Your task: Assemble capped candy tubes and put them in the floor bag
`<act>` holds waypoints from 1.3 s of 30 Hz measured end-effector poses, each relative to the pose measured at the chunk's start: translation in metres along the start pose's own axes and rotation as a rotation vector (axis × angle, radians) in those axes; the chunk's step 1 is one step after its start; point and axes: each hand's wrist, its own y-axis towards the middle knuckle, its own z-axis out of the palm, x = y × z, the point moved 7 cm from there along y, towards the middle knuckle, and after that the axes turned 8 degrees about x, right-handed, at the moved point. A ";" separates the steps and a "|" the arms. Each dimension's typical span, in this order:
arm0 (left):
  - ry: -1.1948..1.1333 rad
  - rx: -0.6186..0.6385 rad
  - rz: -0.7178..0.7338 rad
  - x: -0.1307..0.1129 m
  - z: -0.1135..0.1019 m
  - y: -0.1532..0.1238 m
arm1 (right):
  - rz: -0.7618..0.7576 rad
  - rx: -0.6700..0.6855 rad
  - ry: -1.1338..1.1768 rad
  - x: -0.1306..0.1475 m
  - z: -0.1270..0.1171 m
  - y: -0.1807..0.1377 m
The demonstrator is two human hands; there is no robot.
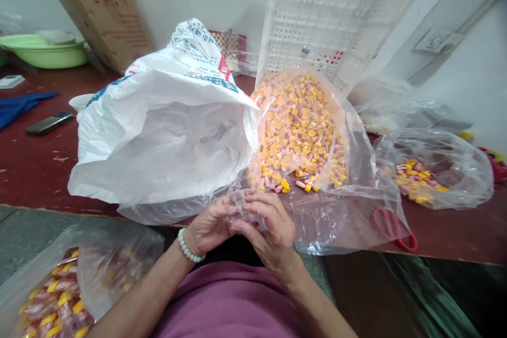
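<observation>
both hands meet at the table edge: left hand (pixel 208 227) and right hand (pixel 269 229) pinch a small clear bag (pixel 242 206) between them, candy heap (pixel 301 132) just beyond.

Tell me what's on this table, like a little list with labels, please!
left hand: holds a small clear bag; bead bracelet on the wrist
right hand: pinches the same small clear bag
behind the hands: big clear bag of yellow sweets
to the left: white sack, open
to the right: red scissors under plastic
table: dark red
</observation>
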 end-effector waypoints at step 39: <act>1.072 -0.160 0.149 -0.016 0.031 0.004 | 0.261 0.247 -0.079 -0.029 -0.034 -0.014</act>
